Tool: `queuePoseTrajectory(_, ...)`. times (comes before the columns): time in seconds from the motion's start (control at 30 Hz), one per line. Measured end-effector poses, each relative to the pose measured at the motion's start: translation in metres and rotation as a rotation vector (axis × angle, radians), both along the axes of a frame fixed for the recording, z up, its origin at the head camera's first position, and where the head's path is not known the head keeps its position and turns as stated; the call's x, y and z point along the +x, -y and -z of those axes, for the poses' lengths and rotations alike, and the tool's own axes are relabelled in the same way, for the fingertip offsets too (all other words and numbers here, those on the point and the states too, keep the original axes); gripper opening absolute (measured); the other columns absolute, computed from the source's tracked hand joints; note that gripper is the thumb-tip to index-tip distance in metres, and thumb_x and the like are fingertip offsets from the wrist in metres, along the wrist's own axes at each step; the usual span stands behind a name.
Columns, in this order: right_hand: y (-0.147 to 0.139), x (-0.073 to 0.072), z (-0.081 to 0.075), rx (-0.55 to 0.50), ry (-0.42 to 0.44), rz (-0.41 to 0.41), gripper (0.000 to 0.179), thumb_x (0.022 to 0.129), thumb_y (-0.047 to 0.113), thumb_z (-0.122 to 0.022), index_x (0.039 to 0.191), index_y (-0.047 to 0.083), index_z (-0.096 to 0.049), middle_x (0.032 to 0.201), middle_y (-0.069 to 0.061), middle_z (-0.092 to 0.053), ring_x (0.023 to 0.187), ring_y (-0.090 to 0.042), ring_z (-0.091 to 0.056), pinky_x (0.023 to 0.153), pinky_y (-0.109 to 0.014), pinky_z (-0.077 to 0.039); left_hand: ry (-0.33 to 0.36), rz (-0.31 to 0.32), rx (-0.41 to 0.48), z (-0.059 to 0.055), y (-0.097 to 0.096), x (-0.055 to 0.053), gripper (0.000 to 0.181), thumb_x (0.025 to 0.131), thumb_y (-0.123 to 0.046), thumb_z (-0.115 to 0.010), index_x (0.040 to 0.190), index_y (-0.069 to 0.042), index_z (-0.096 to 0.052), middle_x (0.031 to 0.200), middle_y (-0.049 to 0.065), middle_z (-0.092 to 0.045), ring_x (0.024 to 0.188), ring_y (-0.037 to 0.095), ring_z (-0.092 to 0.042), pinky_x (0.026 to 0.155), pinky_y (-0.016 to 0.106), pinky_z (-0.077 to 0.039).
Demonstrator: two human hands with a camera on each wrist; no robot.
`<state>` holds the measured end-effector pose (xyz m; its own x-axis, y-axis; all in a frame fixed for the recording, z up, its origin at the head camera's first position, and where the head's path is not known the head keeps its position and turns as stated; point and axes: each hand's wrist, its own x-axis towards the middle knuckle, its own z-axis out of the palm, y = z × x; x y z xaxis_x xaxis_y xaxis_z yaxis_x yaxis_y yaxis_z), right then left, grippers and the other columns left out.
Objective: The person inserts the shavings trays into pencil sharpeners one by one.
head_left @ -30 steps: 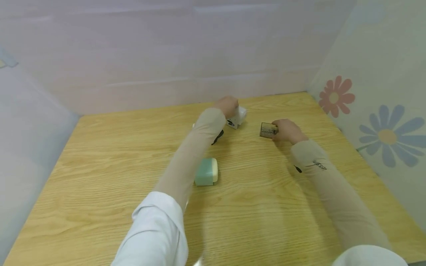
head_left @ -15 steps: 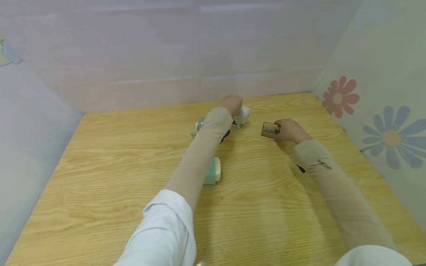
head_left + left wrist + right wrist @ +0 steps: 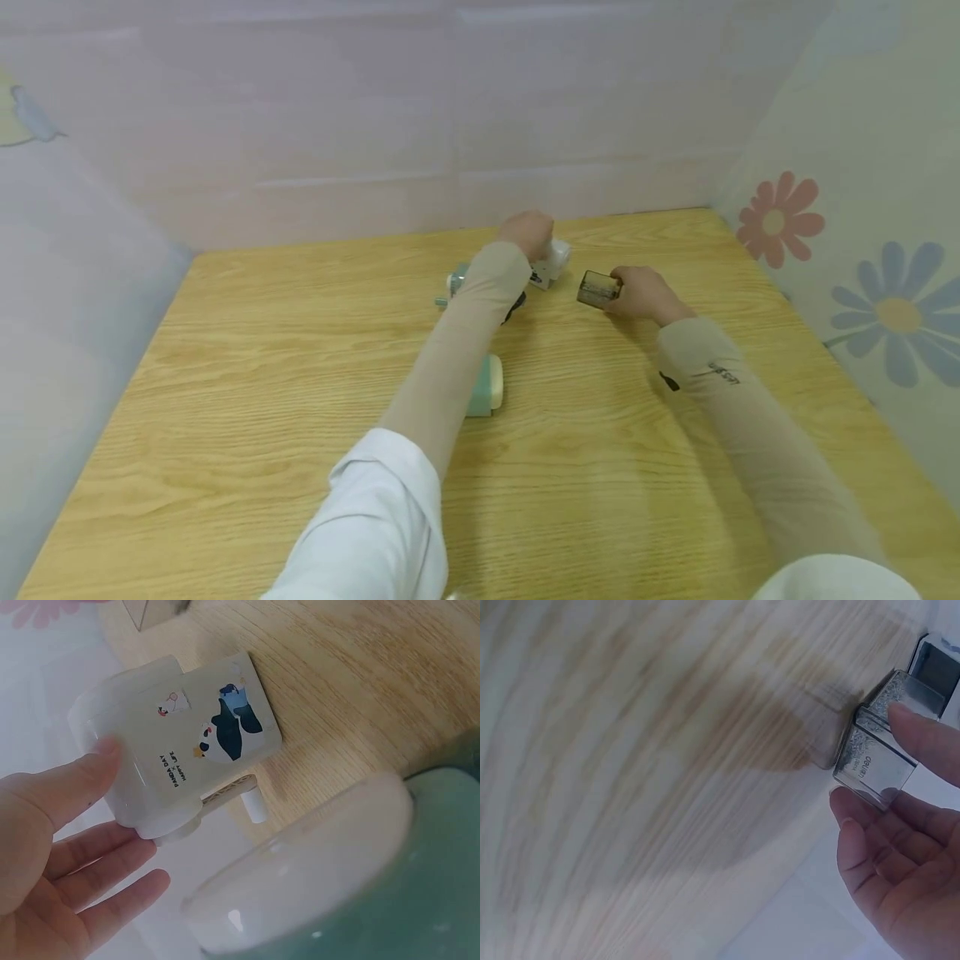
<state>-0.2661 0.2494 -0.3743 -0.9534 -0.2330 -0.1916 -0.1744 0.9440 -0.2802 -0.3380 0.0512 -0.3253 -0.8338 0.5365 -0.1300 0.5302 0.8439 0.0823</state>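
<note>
My left hand [image 3: 528,233] grips a white plastic box [image 3: 555,260] at the far middle of the wooden table [image 3: 225,400]. In the left wrist view the thumb [image 3: 75,780] presses the side of this white box [image 3: 187,742], which bears a panda print, and the fingers [image 3: 112,900] reach under it. To its right, my right hand [image 3: 637,292] pinches a small clear box [image 3: 597,288]. The right wrist view shows that clear box [image 3: 874,761] between thumb [image 3: 930,739] and fingers [image 3: 870,840], low over the table.
A mint-green and cream block [image 3: 486,397] lies on the table beside my left forearm, and looms close in the left wrist view [image 3: 315,877]. Another small greenish item [image 3: 453,283] peeks out behind that arm. Pale walls enclose the table; the right wall [image 3: 862,292] has flower prints.
My right hand has carried the clear box a little to the left, nearer the white box. My left hand has stayed on the white box.
</note>
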Motion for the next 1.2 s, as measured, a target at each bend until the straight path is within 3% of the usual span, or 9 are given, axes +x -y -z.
queuePoseTrajectory(0.67, 0.023, -0.014, 0.004, -0.067, -0.031, 0.011, 0.058, 0.081, 0.017, -0.066, 0.123, -0.015, -0.044, 0.112, -0.030, -0.054, 0.100, -0.042, -0.051, 0.085, -0.052, -0.042, 0.011, -0.018, 0.003, 0.000, -0.002, 0.004, 0.032, 0.086, -0.019, -0.064, 0.116, -0.008, -0.058, 0.107, 0.002, -0.062, 0.092, 0.012, -0.058, 0.083, 0.023, -0.048)
queuePoseTrajectory(1.2, 0.034, -0.015, 0.007, -0.121, -0.039, 0.021, 0.057, 0.082, 0.016, -0.066, 0.124, -0.015, -0.043, 0.109, -0.029, -0.054, 0.097, -0.040, -0.052, 0.082, -0.051, -0.044, -0.011, -0.030, -0.036, -0.002, -0.002, 0.007, 0.033, 0.087, -0.022, -0.063, 0.117, -0.010, -0.058, 0.109, 0.001, -0.061, 0.092, 0.011, -0.057, 0.082, 0.022, -0.048)
